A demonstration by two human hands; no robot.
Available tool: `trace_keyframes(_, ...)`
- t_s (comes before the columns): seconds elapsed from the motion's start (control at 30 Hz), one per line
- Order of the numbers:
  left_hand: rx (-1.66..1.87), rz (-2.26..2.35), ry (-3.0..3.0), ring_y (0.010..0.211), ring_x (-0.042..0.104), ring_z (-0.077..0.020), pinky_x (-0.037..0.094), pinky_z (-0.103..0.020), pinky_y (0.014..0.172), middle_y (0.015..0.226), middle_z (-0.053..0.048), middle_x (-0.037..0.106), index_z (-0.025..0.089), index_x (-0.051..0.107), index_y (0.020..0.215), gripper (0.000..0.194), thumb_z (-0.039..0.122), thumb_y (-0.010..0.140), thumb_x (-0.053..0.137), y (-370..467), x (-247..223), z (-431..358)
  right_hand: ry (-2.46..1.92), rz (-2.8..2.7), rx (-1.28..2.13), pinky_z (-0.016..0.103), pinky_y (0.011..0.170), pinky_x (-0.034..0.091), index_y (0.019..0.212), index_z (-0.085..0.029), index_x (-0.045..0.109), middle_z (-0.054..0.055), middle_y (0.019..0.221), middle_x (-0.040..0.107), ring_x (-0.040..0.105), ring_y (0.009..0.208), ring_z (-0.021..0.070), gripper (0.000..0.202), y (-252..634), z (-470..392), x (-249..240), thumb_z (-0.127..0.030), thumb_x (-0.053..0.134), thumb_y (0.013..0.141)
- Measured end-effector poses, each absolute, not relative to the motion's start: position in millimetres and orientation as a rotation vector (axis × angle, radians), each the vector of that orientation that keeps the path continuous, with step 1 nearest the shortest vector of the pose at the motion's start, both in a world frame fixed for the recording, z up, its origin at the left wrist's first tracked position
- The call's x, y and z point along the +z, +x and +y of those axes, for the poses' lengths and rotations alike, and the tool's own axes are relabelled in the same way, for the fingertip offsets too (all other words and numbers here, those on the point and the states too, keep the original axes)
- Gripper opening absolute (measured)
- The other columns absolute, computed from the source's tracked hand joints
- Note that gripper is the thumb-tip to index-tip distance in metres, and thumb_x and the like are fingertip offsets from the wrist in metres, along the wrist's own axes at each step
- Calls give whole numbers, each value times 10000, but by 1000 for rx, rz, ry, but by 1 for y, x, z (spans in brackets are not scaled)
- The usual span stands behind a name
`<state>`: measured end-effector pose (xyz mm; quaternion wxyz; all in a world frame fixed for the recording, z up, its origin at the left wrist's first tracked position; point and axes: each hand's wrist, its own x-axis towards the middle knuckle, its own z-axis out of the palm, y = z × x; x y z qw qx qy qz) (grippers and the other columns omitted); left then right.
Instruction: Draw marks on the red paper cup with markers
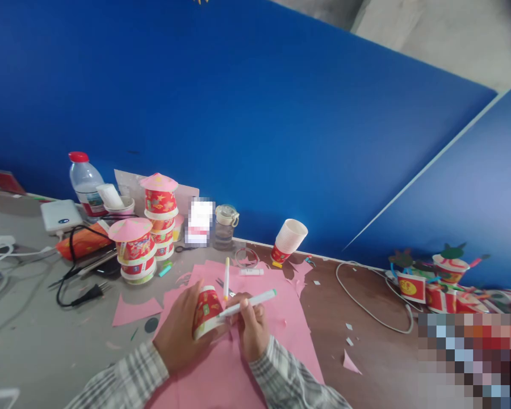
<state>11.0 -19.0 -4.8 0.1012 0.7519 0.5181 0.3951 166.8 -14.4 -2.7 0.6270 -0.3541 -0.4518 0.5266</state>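
Observation:
My left hand [182, 325] is wrapped round a red patterned paper cup [207, 309] that lies tilted over pink paper [287, 341]. In my right hand [254, 329] is a white marker pen [255, 300] with a green end, its tip at the cup's pale rim band. Just beyond the hands lies a yellow-ended marker [226, 278], with scissors partly showing beside it. A white cap-like marker piece [252, 272] rests farther back on the paper.
Two stacked-cup towers with pink cone roofs [130, 230] stand at left, near a plastic bottle [87, 184] and cables. A lit phone [199, 221], a glass jar [225, 227] and a white-and-red cup [290, 238] line the blue partition [255, 125]. Decorated cups [411, 287] sit at right.

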Motion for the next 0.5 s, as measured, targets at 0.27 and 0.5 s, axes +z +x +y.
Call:
trace_keyframes(0.27, 1207, 1535, 2283, 1001, 476, -295, 475, -460, 781, 1043, -93, 536, 216, 220, 1238, 817, 659, 605, 486, 12, -4, -20, -819, -989, 1286, 193, 373, 294, 553, -182, 593, -70, 388, 427, 342, 347, 95, 259, 164, -17, 0, -416, 617, 661)
trace_keyframes(0.5, 1211, 1550, 2326, 1034, 450, -301, 462, -464, 811, 1095, -99, 517, 210, 212, 1244, 835, 657, 598, 495, 11, -9, -19, -856, -1015, 1269, 195, 372, 323, 516, -177, 591, -63, 362, 441, 359, 335, 98, 309, 163, -17, 7, -454, 600, 652)
